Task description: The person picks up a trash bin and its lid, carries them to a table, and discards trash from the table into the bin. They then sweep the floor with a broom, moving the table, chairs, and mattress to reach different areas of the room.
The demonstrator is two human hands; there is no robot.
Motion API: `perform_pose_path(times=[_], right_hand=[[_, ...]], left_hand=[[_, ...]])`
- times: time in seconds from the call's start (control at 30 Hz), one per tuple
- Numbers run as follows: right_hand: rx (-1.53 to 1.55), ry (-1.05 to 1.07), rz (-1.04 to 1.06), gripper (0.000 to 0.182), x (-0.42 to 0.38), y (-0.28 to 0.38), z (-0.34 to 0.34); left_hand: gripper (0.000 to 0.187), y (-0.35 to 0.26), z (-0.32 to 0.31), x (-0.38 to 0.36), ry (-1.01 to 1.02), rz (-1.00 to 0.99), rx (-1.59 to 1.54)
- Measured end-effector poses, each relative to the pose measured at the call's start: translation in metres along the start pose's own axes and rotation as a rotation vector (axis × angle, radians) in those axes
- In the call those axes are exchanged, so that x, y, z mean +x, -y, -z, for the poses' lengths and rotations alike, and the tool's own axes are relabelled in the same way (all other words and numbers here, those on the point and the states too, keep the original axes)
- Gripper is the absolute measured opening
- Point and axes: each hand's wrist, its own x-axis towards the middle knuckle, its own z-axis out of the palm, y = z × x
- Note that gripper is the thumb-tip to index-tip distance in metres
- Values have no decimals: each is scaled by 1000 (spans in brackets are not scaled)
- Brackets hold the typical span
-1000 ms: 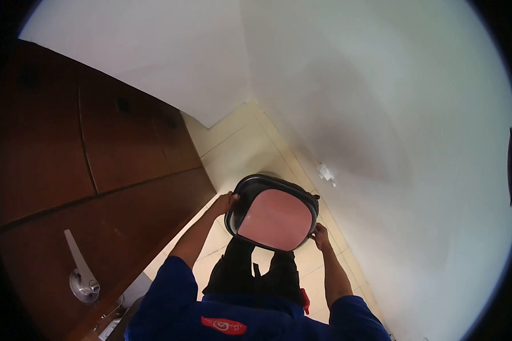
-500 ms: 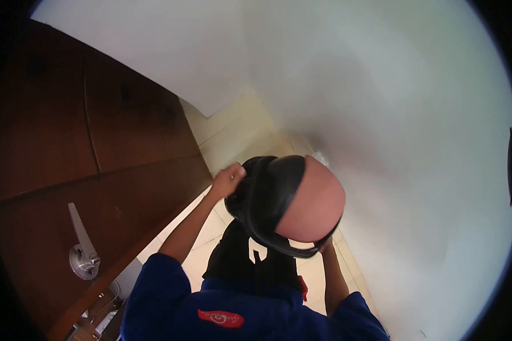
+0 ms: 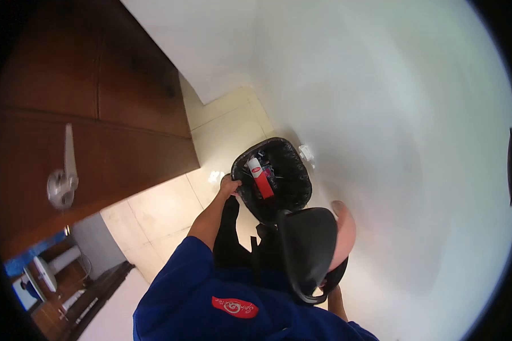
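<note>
A black trash bin [image 3: 306,196] stands below me, lined with a black bag. Inside it lies a red and white box [image 3: 260,177] among other rubbish that I cannot make out. My left hand [image 3: 229,185] is closed on the bin's left rim. Off to the bin's near right, my right hand [image 3: 329,287] holds the bin lid [image 3: 310,241], which has a black rounded frame and a pink flap. The lid is tilted and apart from the bin, and it hides most of the right hand's fingers.
A dark brown door [image 3: 142,150] with a metal lever handle [image 3: 68,170] stands on the left. The white wall [image 3: 392,142] rises close on the right. A small white crumpled thing [image 3: 306,152] lies beside the bin. Pale tiles [image 3: 148,219] cover the floor.
The lid has come off the bin and moved down and right with my right hand, uncovering the inside. My left hand has stayed at the bin's left side.
</note>
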Motion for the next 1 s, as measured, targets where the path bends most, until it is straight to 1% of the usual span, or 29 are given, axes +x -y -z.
perform_pose_path(times=[0.03, 0.07, 0.1, 0.17, 0.2, 0.23, 0.27, 0.33, 0.37, 0.43, 0.47, 0.5, 0.57, 0.63, 0.67, 0.7, 0.73, 0.77, 0.8, 0.83, 0.87, 0.9, 0.93, 0.97, 1.0], right_hand=[[-11, 6, -4, 34, 0, -1, 3], [-19, 20, -7, 34, 2, 1, 5], [-32, 32, -6, 34, 4, 6, 11], [-74, 55, -4, 33, 2, 17, 12], [-96, 69, -9, 32, 1, 24, 9], [-121, 85, -12, 32, 2, 35, 8], [-137, 99, -17, 32, 1, 40, 3], [-189, 137, -26, 31, 2, 49, -16], [-222, 159, -47, 30, 2, 55, -22], [-309, 213, -97, 30, 4, 71, -35], [-346, 233, -117, 29, 2, 78, -36], [-402, 251, -131, 29, 3, 89, -46], [-501, 276, -149, 28, -5, 100, -64], [-587, 303, -162, 27, -14, 102, -89], [-631, 320, -167, 27, -20, 103, -97], [-641, 372, -220, 27, -39, 93, -107], [-673, 403, -235, 26, -38, 94, -120], [-712, 446, -241, 26, -42, 89, -132], [-736, 491, -254, 26, -52, 77, -145], [-772, 538, -271, 25, -49, 62, -160], [-795, 594, -288, 25, -49, 42, -175], [-805, 657, -324, 25, -48, 18, -189], [-802, 721, -364, 24, -41, -2, -204], [-795, 756, -408, 24, -34, -25, -215], [-842, 665, -307, 20, -79, -61, -227]], left_hand=[[48, 27, -10, 5, 14, 28, -17], [45, 32, -16, -15, -45, 9, -36], [41, 32, -19, -53, -115, -10, -65], [36, 43, -11, -117, -192, -7, -141], [28, 106, -19, -96, -355, -125, -246], [26, 101, -13, -152, -336, -91, -279], [23, 130, -10, -168, -403, 1, -388], [22, 159, 14, -217, -439, 15, -390], [22, 179, 23, -246, -490, 37, -414], [23, 253, 15, -265, -667, 73, -348], [29, 223, 20, -337, -656, 183, -432], [36, 238, 11, -349, -603, 292, -560], [41, 291, -10, -353, -802, 263, -476], [42, 303, -19, -392, -930, 365, -509], [42, 322, -24, -399, -922, 437, -576], [41, 363, -35, -474, -1068, 440, -631], [39, 380, -54, -510, -1113, 482, -713], [37, 400, -65, -529, -1167, 536, -807], [36, 422, -79, -564, -1278, 545, -893], [35, 446, -93, -589, -1315, 570, -949], [36, 477, -112, -604, -1326, 644, -1056], [36, 521, -137, -604, -1356, 684, -1160], [37, 550, -163, -608, -1402, 680, -1256], [37, 574, -183, -628, -1450, 681, -1340], [37, 577, -198, -653, -1503, 692, -1439]])
